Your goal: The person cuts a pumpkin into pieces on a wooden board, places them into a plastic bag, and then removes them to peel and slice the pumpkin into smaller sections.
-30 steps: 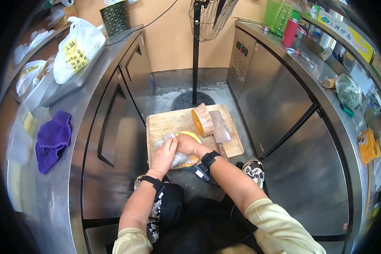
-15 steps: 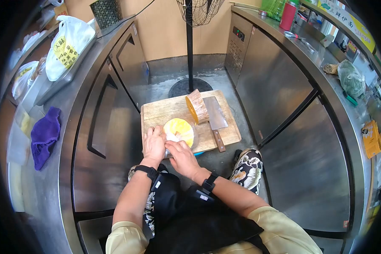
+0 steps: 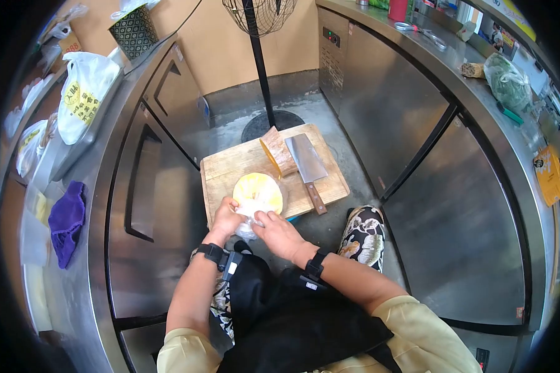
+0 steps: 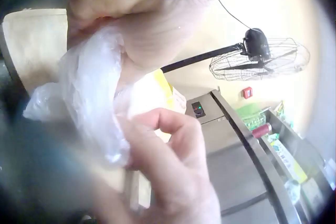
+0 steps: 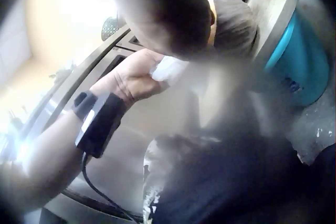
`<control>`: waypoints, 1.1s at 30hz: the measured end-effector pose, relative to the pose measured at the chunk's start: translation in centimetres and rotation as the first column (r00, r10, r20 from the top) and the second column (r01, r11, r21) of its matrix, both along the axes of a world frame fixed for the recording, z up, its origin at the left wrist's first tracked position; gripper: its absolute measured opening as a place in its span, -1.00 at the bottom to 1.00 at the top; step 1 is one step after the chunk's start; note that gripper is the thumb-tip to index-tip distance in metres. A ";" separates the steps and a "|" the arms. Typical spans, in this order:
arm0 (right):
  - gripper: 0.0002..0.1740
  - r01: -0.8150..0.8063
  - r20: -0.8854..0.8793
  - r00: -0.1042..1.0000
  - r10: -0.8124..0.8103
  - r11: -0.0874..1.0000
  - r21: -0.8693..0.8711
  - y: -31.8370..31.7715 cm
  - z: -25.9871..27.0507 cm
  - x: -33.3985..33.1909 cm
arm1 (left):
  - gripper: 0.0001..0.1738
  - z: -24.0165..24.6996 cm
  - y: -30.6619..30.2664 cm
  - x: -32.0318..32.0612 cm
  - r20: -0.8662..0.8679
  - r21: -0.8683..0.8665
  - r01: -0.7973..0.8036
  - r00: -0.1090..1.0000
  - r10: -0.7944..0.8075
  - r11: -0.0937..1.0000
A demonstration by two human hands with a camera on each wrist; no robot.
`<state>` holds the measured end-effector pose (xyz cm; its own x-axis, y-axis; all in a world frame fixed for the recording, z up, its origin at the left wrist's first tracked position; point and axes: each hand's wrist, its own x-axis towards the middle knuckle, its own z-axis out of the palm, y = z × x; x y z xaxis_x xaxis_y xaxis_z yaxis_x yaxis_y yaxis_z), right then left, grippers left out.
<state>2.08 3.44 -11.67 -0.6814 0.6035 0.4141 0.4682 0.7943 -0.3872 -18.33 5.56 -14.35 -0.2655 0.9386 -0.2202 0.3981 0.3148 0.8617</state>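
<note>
A round piece of pumpkin (image 3: 259, 188), its yellow cut face up, sits at the near edge of a wooden cutting board (image 3: 221, 169), with clear plastic around it. My left hand (image 3: 226, 219) pinches the gathered plastic bag (image 4: 94, 98) at the pumpkin's near side. From the right, my right hand (image 3: 280, 235) grips the same bunched plastic between thumb and fingers. Behind the wrapped piece lies a larger chunk of pumpkin (image 3: 281, 153) with rough tan skin. Beside that chunk rests a cleaver (image 3: 306, 158), its wooden handle toward me.
Steel cabinets (image 3: 392, 105) stand on both sides. A fan's pole (image 3: 259, 74) rises behind the board. Under the board shows a blue bucket (image 5: 304, 61). On the left counter lie a purple cloth (image 3: 67, 221) and a white plastic bag (image 3: 84, 93).
Both hands have drawn back from over the pumpkin to its near side, uncovering the yellow face. The plastic is now bunched between them. The head view has shifted.
</note>
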 end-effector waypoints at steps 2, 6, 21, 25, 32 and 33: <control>-0.81 0.043 0.062 0.997 -0.048 0.997 0.067 -0.6 0.3 0.1 | -0.55 -0.3 -0.1 0.4 0.243 0.003 -0.088 0.966 0.085 0.996; -0.69 0.123 0.222 0.967 -0.126 0.992 0.030 -1.3 -0.3 -0.2 | -0.61 -0.1 -0.5 2.0 0.541 -0.182 -0.186 0.801 0.256 0.966; -0.34 0.236 0.338 0.941 -0.031 0.775 -0.587 -0.6 2.8 0.7 | -0.62 -1.6 -1.6 2.5 0.782 -0.282 -0.039 0.570 0.253 0.959; -0.39 0.259 0.209 0.965 -0.155 0.651 -0.714 -0.3 3.3 0.7 | -0.60 -2.1 -2.4 3.1 0.866 -0.292 -0.028 0.418 0.276 0.956; -0.59 -0.103 -0.344 0.693 -0.634 0.385 -0.917 1.4 -6.3 -1.1 | -0.55 -0.2 -3.1 4.2 0.808 -0.279 0.069 0.556 0.195 0.958; -0.59 -0.140 -0.316 0.694 -0.646 0.310 -0.940 1.2 -5.2 -0.8 | -0.55 -0.2 -3.1 4.3 0.800 -0.279 0.078 0.571 0.186 0.957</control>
<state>1.24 4.68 -16.88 -0.2649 0.9164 -0.3002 -0.0594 -0.3262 -0.9434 -14.03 2.49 -14.58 0.1015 0.8003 -0.5909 -0.4529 0.5661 0.6888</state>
